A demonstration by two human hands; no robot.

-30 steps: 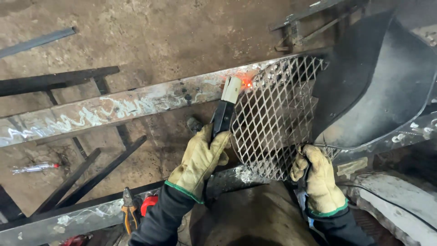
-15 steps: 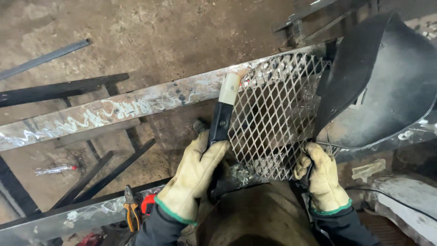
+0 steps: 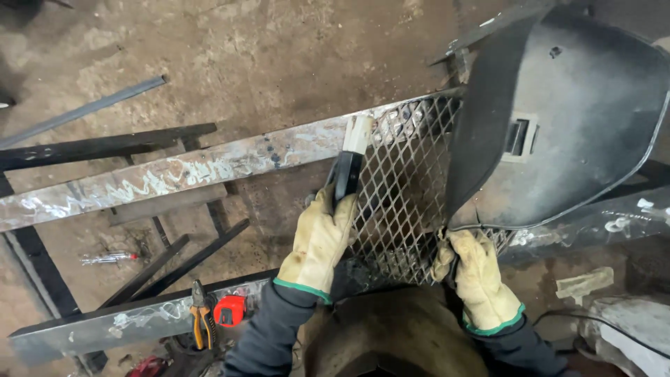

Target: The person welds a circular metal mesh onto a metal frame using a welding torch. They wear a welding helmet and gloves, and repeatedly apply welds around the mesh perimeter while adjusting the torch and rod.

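Fingers (image 3: 317, 230) of the left hand (image 3: 319, 244), in a pale leather glove, are wrapped tight around the dark grip of an electrode holder (image 3: 347, 167), whose white tip rests against the upper steel bar (image 3: 174, 178) right where the expanded mesh panel (image 3: 405, 188) meets it. The right hand (image 3: 478, 279), gloved the same way, is closed around the handle of a black welding shield (image 3: 565, 119), tilted over the right part of the mesh. No arc or glow shows at the tip. The mesh spans from the upper bar to the lower steel bar (image 3: 132, 321); its top edge lies along the upper bar, but whether it is joined there I cannot tell, and no finished seam shows along its left edge. Orange-handled pliers (image 3: 201, 324) and a red tape measure (image 3: 230, 311) lie by the lower bar on the concrete floor (image 3: 244, 63).
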